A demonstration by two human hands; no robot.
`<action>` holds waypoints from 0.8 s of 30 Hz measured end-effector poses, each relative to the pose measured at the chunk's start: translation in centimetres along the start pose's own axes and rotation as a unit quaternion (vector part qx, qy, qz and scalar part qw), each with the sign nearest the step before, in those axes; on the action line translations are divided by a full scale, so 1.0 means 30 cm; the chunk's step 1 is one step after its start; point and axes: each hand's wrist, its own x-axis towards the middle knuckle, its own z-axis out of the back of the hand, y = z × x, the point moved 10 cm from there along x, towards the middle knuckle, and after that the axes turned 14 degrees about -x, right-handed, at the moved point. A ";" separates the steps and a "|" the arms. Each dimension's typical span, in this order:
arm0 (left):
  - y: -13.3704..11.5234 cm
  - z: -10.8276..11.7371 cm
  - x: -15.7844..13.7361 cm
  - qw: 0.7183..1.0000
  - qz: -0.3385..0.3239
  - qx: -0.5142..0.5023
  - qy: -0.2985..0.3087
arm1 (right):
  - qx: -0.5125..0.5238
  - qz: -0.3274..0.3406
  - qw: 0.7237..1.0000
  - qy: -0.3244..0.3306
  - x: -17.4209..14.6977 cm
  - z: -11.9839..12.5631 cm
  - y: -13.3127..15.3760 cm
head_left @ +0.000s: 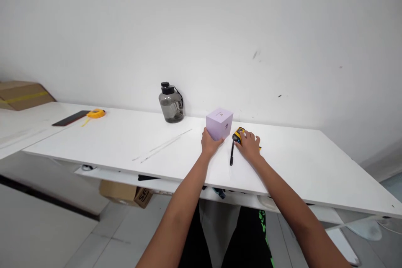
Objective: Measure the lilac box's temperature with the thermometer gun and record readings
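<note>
My left hand (210,143) grips the lower near side of a pale lilac box (216,127), its thumb along the front right. The box stands on the white table (282,163) with small dark printing on its top and side. To the right, my right hand (249,145) is closed over a yellow and black tape measure (238,134), covering part of it. A bit of yellow shows past the fingers on the far right. Between my hands lies a black pen (231,153), its upper end close to the tape measure.
A grey translucent water jug (171,106) with a black lid stands against the wall. Further left lie another yellow tape measure (96,113), a dark flat object (71,118) and a cardboard box (25,95). Beneath the tabletop, an open carton (121,192) sits near a shelf.
</note>
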 end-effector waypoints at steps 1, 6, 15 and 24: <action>0.001 0.000 0.001 1.000 0.000 0.000 -0.002 | -0.011 0.021 0.999 -0.026 -0.012 0.020 0.011; -0.006 0.003 0.003 1.000 -0.007 0.001 -0.007 | -0.059 0.259 0.962 -0.064 -0.097 0.050 0.146; -0.001 0.006 0.006 1.000 0.001 0.002 -0.003 | 0.036 0.322 0.935 -0.144 -0.120 0.136 0.173; -0.002 0.007 0.012 1.000 -0.003 0.011 -0.003 | 0.341 0.108 0.926 -0.122 -0.176 0.145 0.050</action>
